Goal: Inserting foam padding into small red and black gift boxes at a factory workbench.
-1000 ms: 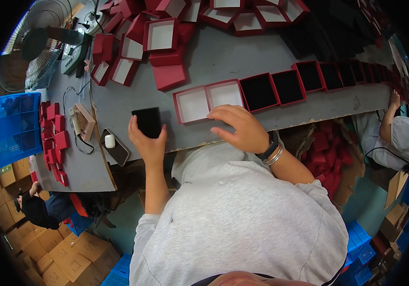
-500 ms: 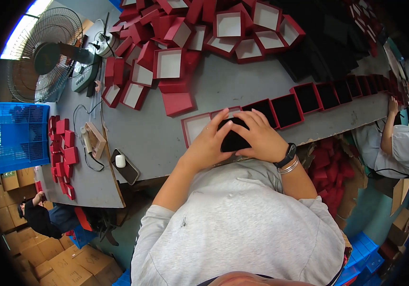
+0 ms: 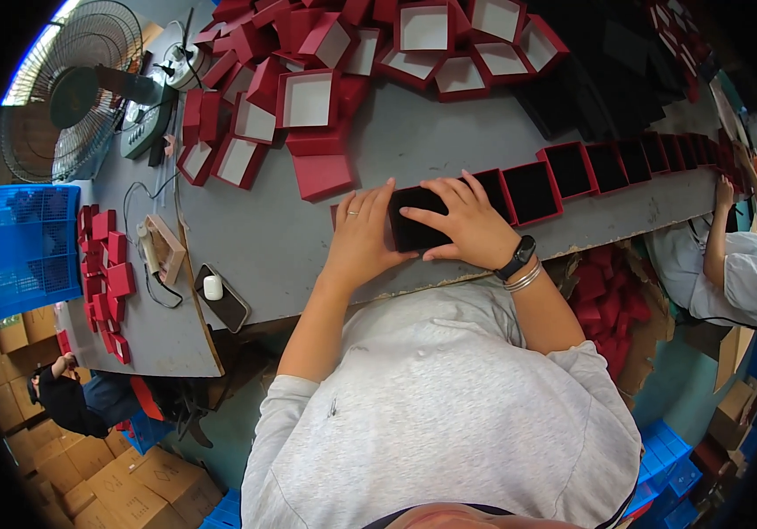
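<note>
Black foam, a square insert [image 3: 420, 231], lies flat in a red box at the near edge of the grey table [image 3: 290, 256], first in a row of red boxes with black linings [image 3: 572, 172] running off to the right. The left hand [image 3: 359, 242] presses its left side with fingers spread; the right hand [image 3: 467, 225] lies flat across its top and right edge (neither grips it). Further back lie empty red boxes with white insides [image 3: 308, 99]; a phone [image 3: 222, 298] sits left.

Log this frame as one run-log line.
left hand: on black insert | right hand: pressing insert | row of red boxes: right | table
</note>
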